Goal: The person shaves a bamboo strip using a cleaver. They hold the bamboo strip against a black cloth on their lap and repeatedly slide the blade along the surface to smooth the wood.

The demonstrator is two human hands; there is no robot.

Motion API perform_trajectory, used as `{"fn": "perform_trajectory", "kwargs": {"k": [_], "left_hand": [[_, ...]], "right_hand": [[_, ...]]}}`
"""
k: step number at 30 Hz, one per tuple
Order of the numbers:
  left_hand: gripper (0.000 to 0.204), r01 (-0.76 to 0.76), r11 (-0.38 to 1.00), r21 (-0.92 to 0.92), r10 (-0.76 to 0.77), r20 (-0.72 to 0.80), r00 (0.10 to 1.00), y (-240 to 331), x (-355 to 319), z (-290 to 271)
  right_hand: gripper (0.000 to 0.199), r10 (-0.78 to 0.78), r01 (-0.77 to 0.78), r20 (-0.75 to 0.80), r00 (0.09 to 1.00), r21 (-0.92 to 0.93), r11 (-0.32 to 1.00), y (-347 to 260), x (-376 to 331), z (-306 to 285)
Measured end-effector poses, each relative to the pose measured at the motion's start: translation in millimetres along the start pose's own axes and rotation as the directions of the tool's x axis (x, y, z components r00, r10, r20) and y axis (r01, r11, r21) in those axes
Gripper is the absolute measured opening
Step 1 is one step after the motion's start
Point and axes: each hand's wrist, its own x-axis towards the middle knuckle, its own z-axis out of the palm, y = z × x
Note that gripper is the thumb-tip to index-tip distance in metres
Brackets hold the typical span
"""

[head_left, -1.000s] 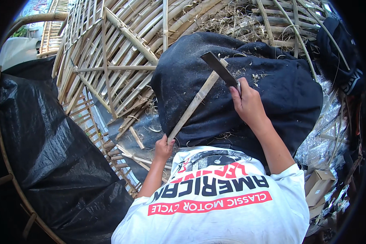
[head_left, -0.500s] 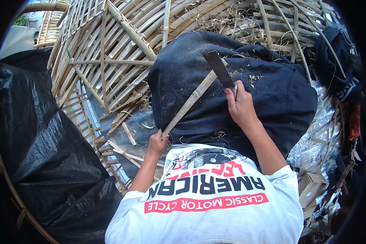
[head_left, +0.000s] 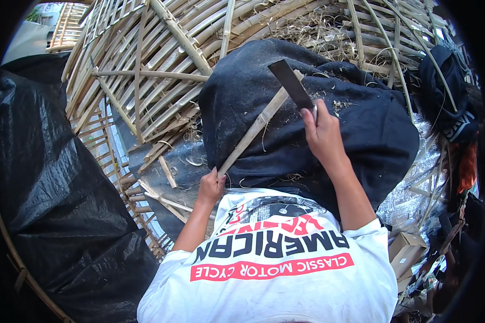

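Observation:
My left hand is closed round the lower end of a split bamboo strip, which slants up and to the right over my lap. In my right hand is a knife with a broad, dark, square-ended blade; my fist hides most of its handle. The blade crosses over the strip's far end; whether its edge touches the bamboo I cannot tell. Dark cloth dusted with shavings covers my legs beneath both hands.
Slatted bamboo panels and a heap of shavings lie ahead. Black plastic sheeting hangs at left. Short bamboo offcuts lie left of my lap. A cardboard box and a dark bundled cloth are at right.
The view has shifted slightly. Both hands keep their grips, and the knife stays over the strip's far end, its blade a little higher in the picture. A thin shaving now hangs beside the strip.

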Motion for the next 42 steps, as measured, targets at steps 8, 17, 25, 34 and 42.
{"fn": "perform_trajectory", "kwargs": {"k": [8,17,25,34,42], "left_hand": [[0.057,0.014,0.999,-0.048,-0.013,0.019,1.0,5.8,3.6,0.2],[0.06,-0.035,0.999,0.007,0.035,-0.013,0.999,-6.8,2.2,5.1],[0.057,-0.017,1.0,-0.022,0.017,-0.009,1.0,-2.4,3.9,3.9],[0.05,0.001,0.999,-0.04,-0.001,-0.002,1.0,8.2,7.6,2.4],[0.054,0.006,0.998,-0.062,-0.005,0.005,1.0,-4.5,1.0,6.8]], "right_hand": [[0.027,-0.093,0.136,0.24,0.966,-0.172,0.976,-7.2,-36.1,27.9],[0.025,-0.05,0.048,-0.026,0.998,-0.061,0.997,6.5,-17.7,24.3],[0.025,-0.013,0.014,0.016,1.0,-0.068,0.998,-12.6,6.3,-3.1],[0.027,-0.031,0.044,0.107,0.994,-0.116,0.992,-5.7,1.6,-3.4],[0.026,-0.064,0.074,0.11,0.992,-0.085,0.994,-1.1,-7.2,15.6]]}}
